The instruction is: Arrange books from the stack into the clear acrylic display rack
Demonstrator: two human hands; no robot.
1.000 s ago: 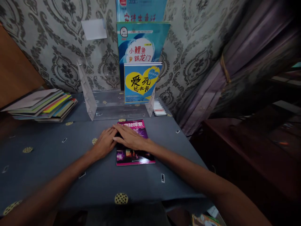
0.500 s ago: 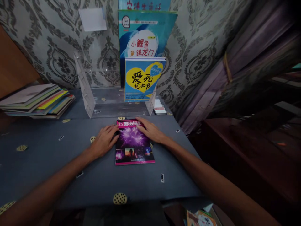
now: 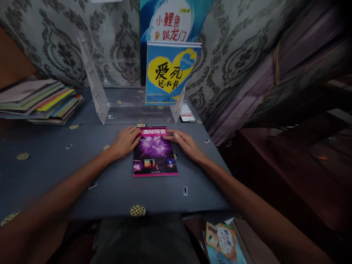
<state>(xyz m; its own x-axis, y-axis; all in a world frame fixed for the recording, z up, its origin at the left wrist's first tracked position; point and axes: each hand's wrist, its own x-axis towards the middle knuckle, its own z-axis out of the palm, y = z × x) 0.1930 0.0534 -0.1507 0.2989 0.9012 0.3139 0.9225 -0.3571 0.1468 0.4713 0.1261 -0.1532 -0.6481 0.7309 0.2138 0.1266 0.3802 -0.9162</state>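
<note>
A booklet with a purple starburst cover and pink bands [image 3: 155, 148] lies flat on the cloth-covered table [image 3: 110, 198]. My left hand [image 3: 125, 142] rests at its upper left edge, fingertips touching the corner and slightly bent. On the opposite side, my right hand [image 3: 187, 143] has its fingers stretched out against the upper right edge. Neither hand is closed round the booklet. Behind it stands a clear acrylic rack [image 3: 96, 91]. A blue book with a yellow heart [image 3: 165, 75] is upright in the rack's right part, in front of a larger teal book [image 3: 202, 22].
A stack of thin books [image 3: 41, 102] lies at the table's left. A small card [image 3: 187, 113] sits beside the rack's right end. Below the front edge, more books [image 3: 224, 242] show at lower right. A purple curtain [image 3: 247, 80] hangs at the right.
The view has tipped downward, so the scene sits higher. My right hand's fingers have drawn off the cover's title to the right edge. The left hand stays at the left edge.
</note>
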